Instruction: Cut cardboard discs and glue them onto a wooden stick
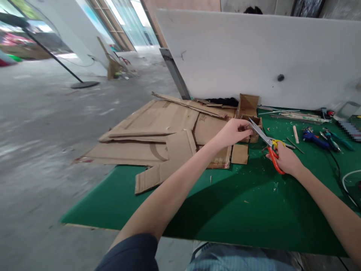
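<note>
My right hand (284, 160) grips a pair of scissors (267, 145) with orange and yellow handles, blades open and pointing up-left. My left hand (235, 131) pinches a small piece I cannot make out, right at the blade tips, beside a small open cardboard box (249, 109). Both hands hover over a green table (225, 203). A pile of flattened cardboard sheets (158, 135) lies just left of my left hand and overhangs the table's left edge.
A white panel (254, 52) stands along the table's back edge. Pliers and blue-handled tools (321, 139), wooden sticks (296, 133) and a black cable (338, 169) lie at the right. Cardboard scraps dot the green surface. Grey concrete floor spreads to the left.
</note>
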The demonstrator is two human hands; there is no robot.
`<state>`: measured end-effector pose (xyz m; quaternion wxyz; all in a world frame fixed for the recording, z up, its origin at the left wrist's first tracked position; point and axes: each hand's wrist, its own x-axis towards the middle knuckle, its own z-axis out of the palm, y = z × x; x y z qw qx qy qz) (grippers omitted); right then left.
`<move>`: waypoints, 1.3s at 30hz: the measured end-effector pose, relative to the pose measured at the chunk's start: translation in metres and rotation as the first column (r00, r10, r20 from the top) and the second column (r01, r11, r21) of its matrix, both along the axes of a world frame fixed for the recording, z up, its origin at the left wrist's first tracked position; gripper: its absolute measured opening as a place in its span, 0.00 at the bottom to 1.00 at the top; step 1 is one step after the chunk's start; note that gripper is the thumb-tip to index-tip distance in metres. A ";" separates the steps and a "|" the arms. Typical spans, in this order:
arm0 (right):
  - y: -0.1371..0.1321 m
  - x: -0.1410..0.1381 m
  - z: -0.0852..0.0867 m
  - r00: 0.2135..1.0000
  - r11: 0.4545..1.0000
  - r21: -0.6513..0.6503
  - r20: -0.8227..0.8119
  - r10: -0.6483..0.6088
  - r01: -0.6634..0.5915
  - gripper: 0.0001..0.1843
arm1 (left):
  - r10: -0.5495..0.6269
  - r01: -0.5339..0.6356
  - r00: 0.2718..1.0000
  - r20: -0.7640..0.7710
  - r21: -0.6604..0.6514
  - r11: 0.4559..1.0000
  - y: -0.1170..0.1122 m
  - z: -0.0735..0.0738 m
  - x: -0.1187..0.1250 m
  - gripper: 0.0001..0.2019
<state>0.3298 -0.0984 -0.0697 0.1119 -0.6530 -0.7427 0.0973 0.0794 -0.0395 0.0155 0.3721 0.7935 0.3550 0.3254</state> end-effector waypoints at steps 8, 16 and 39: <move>0.001 0.000 0.001 1.000 1.000 -0.005 0.017 0.003 -0.003 0.21 | 0.006 -0.003 0.999 -0.038 0.067 0.998 0.000 0.002 -0.002 0.10; 0.001 0.000 0.002 1.000 1.000 -0.002 -0.007 0.009 -0.009 0.21 | 0.001 0.008 0.995 -0.098 0.092 0.996 -0.002 0.007 -0.005 0.10; 0.000 0.002 0.004 0.991 0.998 -0.034 -0.128 0.041 -0.046 0.15 | 0.044 -0.040 0.998 -0.033 0.117 0.992 -0.005 0.005 0.001 0.09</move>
